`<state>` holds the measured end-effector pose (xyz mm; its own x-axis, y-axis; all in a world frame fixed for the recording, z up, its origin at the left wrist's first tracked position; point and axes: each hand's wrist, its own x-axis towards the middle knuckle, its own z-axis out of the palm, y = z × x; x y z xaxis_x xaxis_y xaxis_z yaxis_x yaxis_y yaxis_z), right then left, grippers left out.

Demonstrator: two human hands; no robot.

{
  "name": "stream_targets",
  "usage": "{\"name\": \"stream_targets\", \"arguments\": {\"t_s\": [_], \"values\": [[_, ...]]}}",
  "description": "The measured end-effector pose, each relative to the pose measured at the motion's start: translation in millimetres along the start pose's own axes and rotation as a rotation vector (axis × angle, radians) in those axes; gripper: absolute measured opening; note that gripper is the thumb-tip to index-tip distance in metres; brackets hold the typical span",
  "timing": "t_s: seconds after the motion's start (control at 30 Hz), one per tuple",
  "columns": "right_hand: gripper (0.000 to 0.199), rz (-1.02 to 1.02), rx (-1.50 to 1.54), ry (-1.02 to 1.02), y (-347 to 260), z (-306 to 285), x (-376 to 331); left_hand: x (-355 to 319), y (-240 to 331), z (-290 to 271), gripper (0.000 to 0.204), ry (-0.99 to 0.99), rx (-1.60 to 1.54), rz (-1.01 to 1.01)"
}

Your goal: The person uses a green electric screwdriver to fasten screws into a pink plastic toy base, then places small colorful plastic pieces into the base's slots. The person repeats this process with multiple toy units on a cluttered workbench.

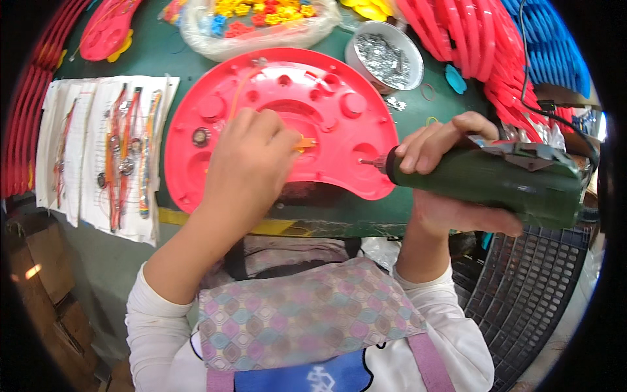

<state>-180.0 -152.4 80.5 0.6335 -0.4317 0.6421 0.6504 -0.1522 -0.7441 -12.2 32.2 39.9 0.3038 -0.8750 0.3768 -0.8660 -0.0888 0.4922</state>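
Observation:
A pink-red curved plastic shell lies open side up on the green table. My left hand is over its middle, fingers closed and bent down; whatever they hold is hidden behind the hand. Close to these fingertips is a small orange-yellow part inside the shell. A round metal-and-black piece sits in the shell's left side, and a thin orange wire runs up toward the rim. My right hand grips a dark green electric screwdriver, its bit pointing left just above the shell's right end.
Wired components lie on white paper at left. Behind the shell are a bag of colourful small parts and a white bowl of metal pieces. Stacked red shells and blue shells stand at right; a black cord hangs there.

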Motion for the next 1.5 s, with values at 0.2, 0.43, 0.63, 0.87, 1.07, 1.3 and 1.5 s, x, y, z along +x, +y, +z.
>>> {"name": "stream_targets", "arguments": {"t_s": [0.2,0.43,0.63,0.87,1.07,1.3,1.5], "values": [[0.121,-0.004,-0.012,0.166,12,-22,-38,18,32,54,0.044,-0.269,-0.111,0.333],[0.12,0.021,-0.015,0.208,27,-27,-46,11,34,62,0.047,-0.327,0.071,0.367],[0.119,0.121,0.031,0.332,28,-20,-47,10,35,63,0.042,-0.305,0.102,0.373],[0.095,-0.022,0.233,-0.26,58,-57,-40,11,37,67,0.024,-0.244,0.133,0.408],[0.11,0.084,0.267,-0.016,47,-49,-36,12,39,68,0.031,-0.274,0.118,0.409],[0.115,-0.199,0.03,0.368,-17,-73,-12,15,42,61,0.071,-0.39,0.105,0.314],[0.07,-0.04,-0.394,0.501,9,-96,-24,21,47,52,0.071,-0.408,0.139,0.337]]}}
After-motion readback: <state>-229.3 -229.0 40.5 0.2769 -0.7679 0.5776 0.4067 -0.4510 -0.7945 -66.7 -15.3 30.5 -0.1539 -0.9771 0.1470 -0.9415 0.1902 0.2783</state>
